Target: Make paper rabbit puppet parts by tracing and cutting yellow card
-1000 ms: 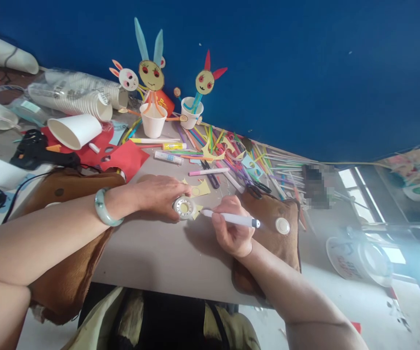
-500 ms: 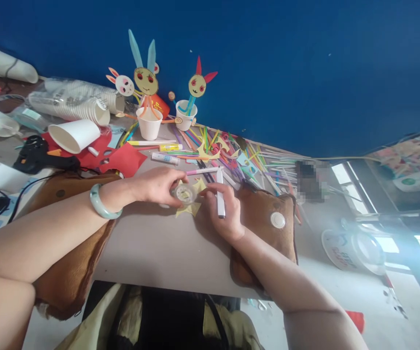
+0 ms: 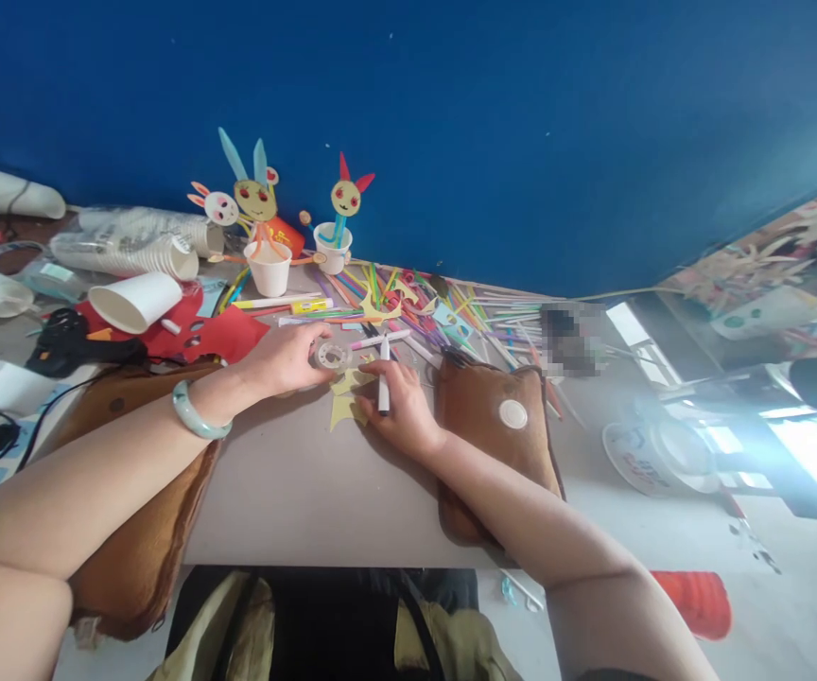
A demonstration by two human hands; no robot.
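My left hand (image 3: 282, 361), with a jade-like bangle on its wrist, is closed around a roll of clear tape (image 3: 333, 355), held at the upper left of a cut yellow paper piece (image 3: 344, 410). My right hand (image 3: 408, 413) grips a white marker (image 3: 384, 380), which stands nearly upright between thumb and fingers with its dark end toward me. The fingertips of that hand touch the right edge of the yellow paper, which lies on the grey table (image 3: 287, 492). A pink-and-white pen (image 3: 380, 339) rests just beyond both hands.
Brown cushions (image 3: 497, 445) flank the work area. Behind lie scattered coloured sticks (image 3: 494, 326), red paper (image 3: 228, 333) and a glue stick (image 3: 311, 305). Rabbit-faced figures stand in paper cups (image 3: 269, 270). A black glue gun (image 3: 60, 340) and stacked cups (image 3: 125, 248) are at left.
My left hand has drawn the tape roll up and left, off the yellow paper, uncovering more of it. My right hand still grips the marker and is now lower against the paper's edge. The view has shifted.
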